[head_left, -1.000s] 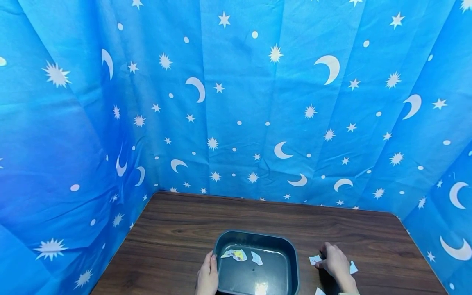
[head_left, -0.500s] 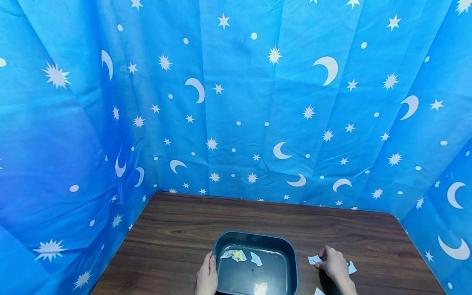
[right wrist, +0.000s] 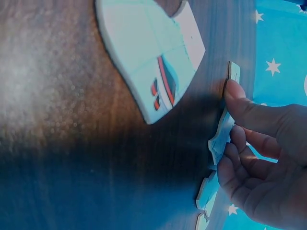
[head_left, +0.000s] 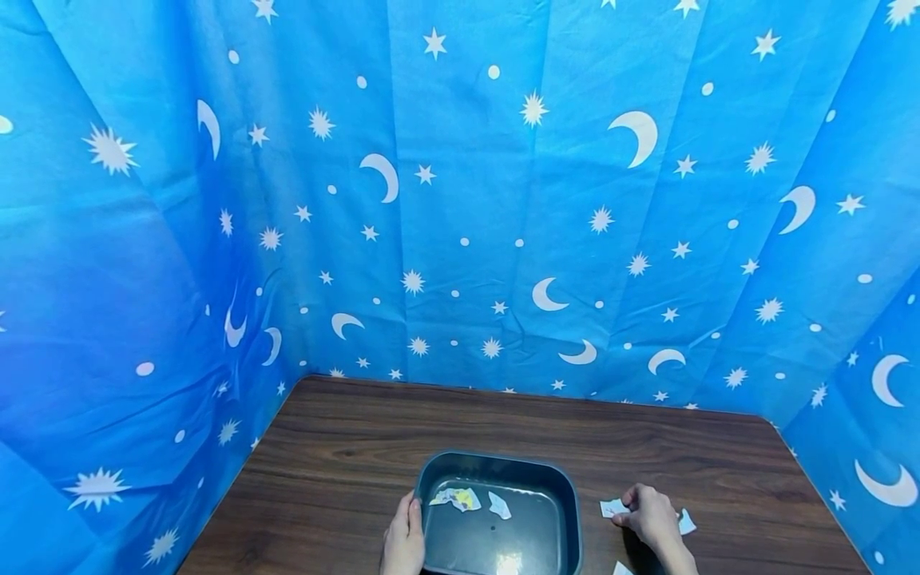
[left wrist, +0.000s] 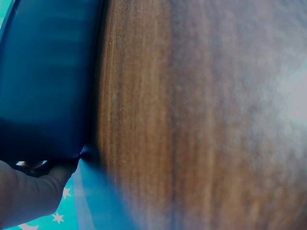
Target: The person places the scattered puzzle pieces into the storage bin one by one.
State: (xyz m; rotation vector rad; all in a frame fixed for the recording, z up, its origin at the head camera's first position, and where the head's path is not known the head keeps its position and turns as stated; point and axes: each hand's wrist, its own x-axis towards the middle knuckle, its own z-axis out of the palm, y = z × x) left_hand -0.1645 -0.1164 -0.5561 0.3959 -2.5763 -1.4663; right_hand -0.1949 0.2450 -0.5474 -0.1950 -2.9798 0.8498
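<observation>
My left hand (head_left: 404, 540) grips the left wall of a dark blue-grey tray (head_left: 571, 511); in the left wrist view its fingers (left wrist: 33, 194) lie at the tray's (left wrist: 45, 81) lower end. Inside the tray are a yellow-and-white puzzle piece (head_left: 465, 500) and a pale puzzle piece (head_left: 499, 505). To the tray's right, my right hand (head_left: 650, 519) pinches a pale blue puzzle piece (head_left: 611, 508) at the tabletop. The right wrist view shows the thumb (right wrist: 237, 93) on this piece (right wrist: 221, 136), the other fingers curled beside it.
Another pale piece (head_left: 686, 522) lies just right of my right hand, and one more (head_left: 621, 569) at the bottom edge. A piece with red marks (right wrist: 148, 52) is large in the right wrist view. Blue star-patterned cloth (head_left: 474, 200) surrounds the wooden table (head_left: 345, 447).
</observation>
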